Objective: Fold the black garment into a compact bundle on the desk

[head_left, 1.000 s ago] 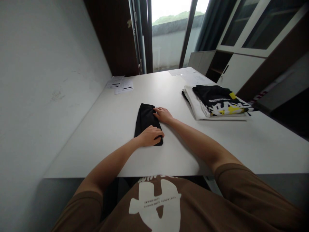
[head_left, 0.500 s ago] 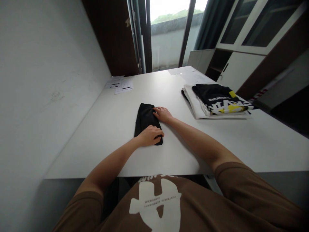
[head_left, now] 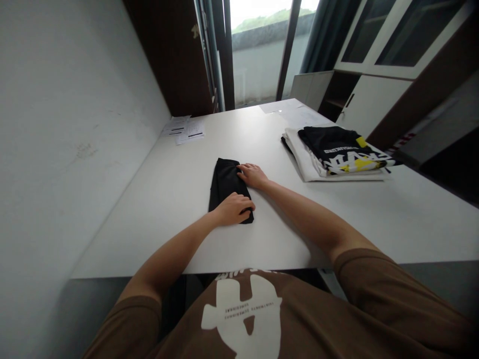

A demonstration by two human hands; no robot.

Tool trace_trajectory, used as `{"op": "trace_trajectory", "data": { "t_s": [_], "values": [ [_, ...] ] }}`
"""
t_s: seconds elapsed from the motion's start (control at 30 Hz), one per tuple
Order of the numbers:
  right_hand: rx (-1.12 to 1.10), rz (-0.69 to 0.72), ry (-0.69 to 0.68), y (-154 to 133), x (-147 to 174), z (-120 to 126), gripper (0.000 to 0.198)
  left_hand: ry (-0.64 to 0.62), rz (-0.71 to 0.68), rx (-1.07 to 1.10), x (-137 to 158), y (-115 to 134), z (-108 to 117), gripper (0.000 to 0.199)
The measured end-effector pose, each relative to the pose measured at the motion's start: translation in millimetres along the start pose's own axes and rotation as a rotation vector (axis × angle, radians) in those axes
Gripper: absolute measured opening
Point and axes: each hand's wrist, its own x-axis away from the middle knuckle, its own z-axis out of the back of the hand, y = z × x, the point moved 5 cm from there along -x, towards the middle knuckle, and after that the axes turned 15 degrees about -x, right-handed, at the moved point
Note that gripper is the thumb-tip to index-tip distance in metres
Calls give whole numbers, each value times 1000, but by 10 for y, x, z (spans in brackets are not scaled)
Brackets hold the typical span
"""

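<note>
A folded black garment [head_left: 225,177] lies as a narrow strip on the white table in front of me. What kind of garment it is, I cannot make out. Across its near part rests my left hand [head_left: 234,208], with the fingers curled over the right edge and the thumb tucked below them. Farther up that same edge, my right hand [head_left: 253,176] lies low, fingers stretched out and their tips on the fabric, thumb a little apart from them. Part of the near end is hidden under my left hand.
To the right sits a stack of folded clothes [head_left: 337,154], black with white and yellow print over white. Paper sheets [head_left: 190,130] lie at the back left, and more sheets [head_left: 299,115] at the far end. A wall [head_left: 82,124] borders the table [head_left: 157,224] on the left.
The view has tilted very slightly. Both hands and the black garment stay in nearly the same place on the table.
</note>
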Motion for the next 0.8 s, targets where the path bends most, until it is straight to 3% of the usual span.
{"op": "trace_trajectory", "data": {
  "t_s": [0.8],
  "values": [
    [14, 8, 12, 17, -5, -4, 53, 5, 8, -11, 0, -12, -9, 18]
  ]
}}
